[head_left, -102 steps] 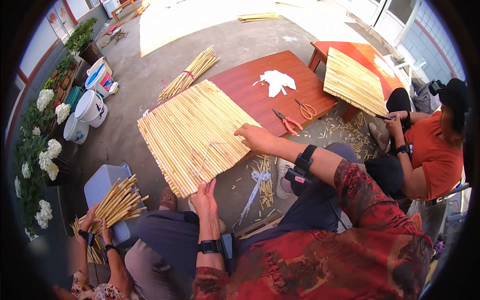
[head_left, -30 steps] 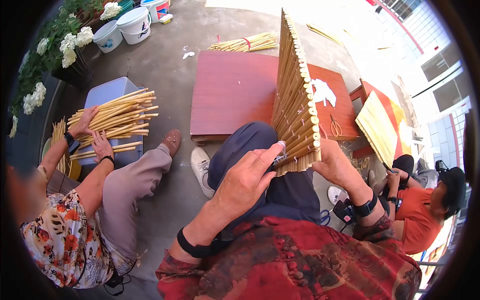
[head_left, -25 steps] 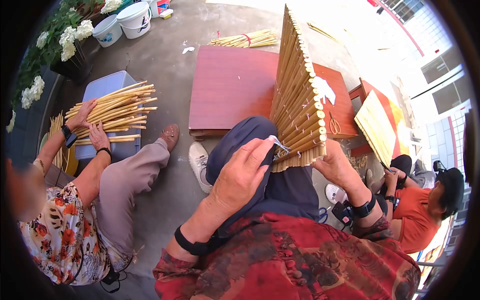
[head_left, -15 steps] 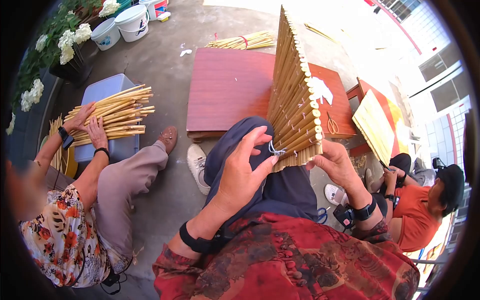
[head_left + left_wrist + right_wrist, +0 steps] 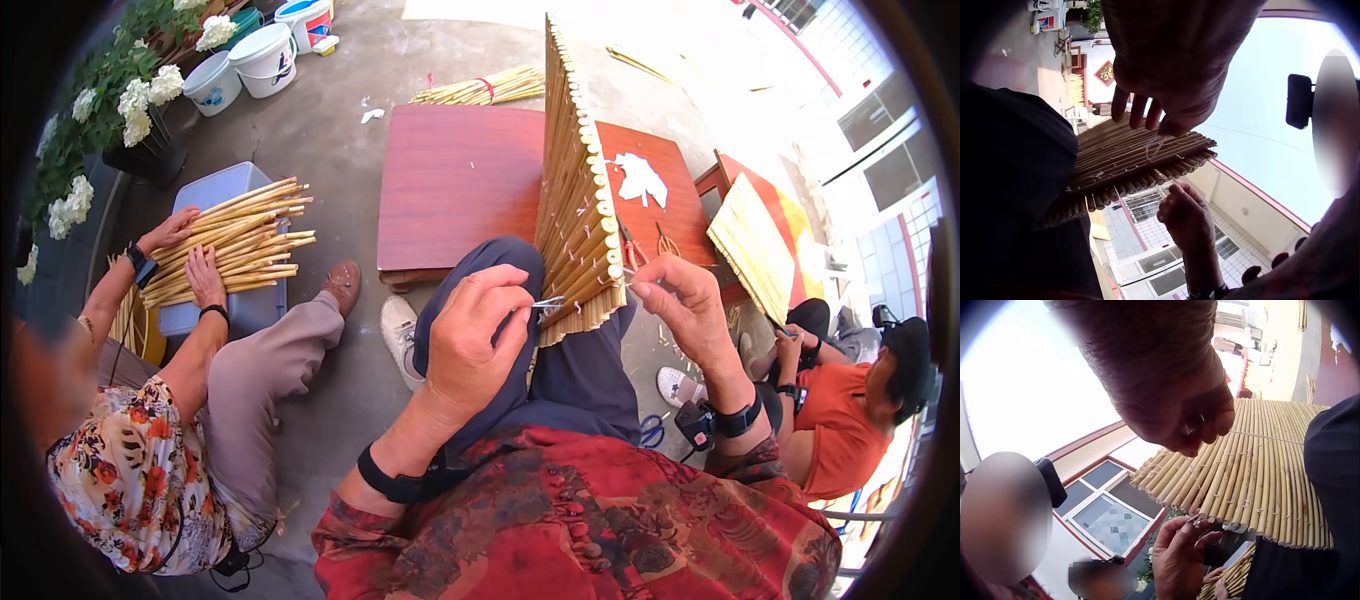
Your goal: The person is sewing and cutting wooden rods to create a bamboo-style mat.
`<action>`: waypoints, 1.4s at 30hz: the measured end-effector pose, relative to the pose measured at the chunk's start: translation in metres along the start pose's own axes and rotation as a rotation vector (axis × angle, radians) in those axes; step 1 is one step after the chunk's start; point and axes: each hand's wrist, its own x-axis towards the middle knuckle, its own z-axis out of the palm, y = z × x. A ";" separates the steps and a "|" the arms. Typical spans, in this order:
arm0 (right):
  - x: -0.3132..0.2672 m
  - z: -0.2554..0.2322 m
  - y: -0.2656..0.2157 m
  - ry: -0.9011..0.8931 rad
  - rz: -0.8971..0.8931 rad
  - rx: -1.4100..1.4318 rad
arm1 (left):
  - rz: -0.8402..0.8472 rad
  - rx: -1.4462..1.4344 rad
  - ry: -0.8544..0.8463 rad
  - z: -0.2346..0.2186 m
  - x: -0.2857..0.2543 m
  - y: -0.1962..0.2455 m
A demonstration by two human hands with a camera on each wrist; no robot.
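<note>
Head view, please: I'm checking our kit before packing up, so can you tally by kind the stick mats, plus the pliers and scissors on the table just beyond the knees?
Stick mats: 2, counting the far mat at the right
Pliers: 1
Scissors: 1
Total: 4

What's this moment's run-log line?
left hand: pinching white string | right hand: pinching thin string | stick mat: upright between hands | orange-handled scissors: on table
</note>
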 end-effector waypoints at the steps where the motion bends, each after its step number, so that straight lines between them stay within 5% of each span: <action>1: 0.000 -0.002 0.000 0.006 -0.002 0.001 | 0.005 0.001 -0.003 -0.001 0.001 0.001; 3: 0.001 -0.007 0.000 0.120 -0.116 -0.206 | -0.004 -0.309 -0.236 -0.004 0.002 0.005; 5: 0.001 -0.009 0.004 0.125 -0.101 -0.250 | -0.033 -0.318 -0.288 -0.003 -0.002 0.002; 10: 0.004 -0.007 0.008 0.172 -0.216 -0.430 | 0.217 0.229 -0.476 -0.006 -0.002 -0.001; 15: 0.007 -0.014 0.000 0.167 -0.287 -0.483 | 0.327 0.520 -0.334 -0.013 0.007 0.010; 17: 0.006 -0.016 -0.003 0.207 -0.302 -0.486 | 0.288 0.101 -0.344 -0.015 0.007 0.021; 19: 0.003 -0.018 -0.003 0.199 -0.301 -0.491 | 0.339 0.068 -0.360 -0.006 0.002 0.020; 21: 0.000 -0.019 -0.005 0.199 -0.309 -0.491 | 0.208 -0.156 -0.493 0.005 -0.005 0.013; 25: -0.002 -0.023 0.005 0.121 -0.233 -0.465 | 0.361 0.047 -0.486 0.000 0.002 0.018; 29: -0.007 -0.024 0.016 0.142 -0.250 -0.432 | 0.345 -0.078 -0.470 0.000 -0.007 0.007; 31: -0.005 -0.025 0.014 0.129 -0.237 -0.463 | 0.325 0.174 -0.661 -0.005 -0.006 0.007; 34: 0.003 -0.026 0.004 0.240 -0.317 -0.457 | 0.297 0.553 -0.672 -0.010 0.005 0.019; 42: 0.003 -0.044 0.000 0.388 -0.297 -0.522 | 0.454 0.512 -0.523 0.003 0.001 0.025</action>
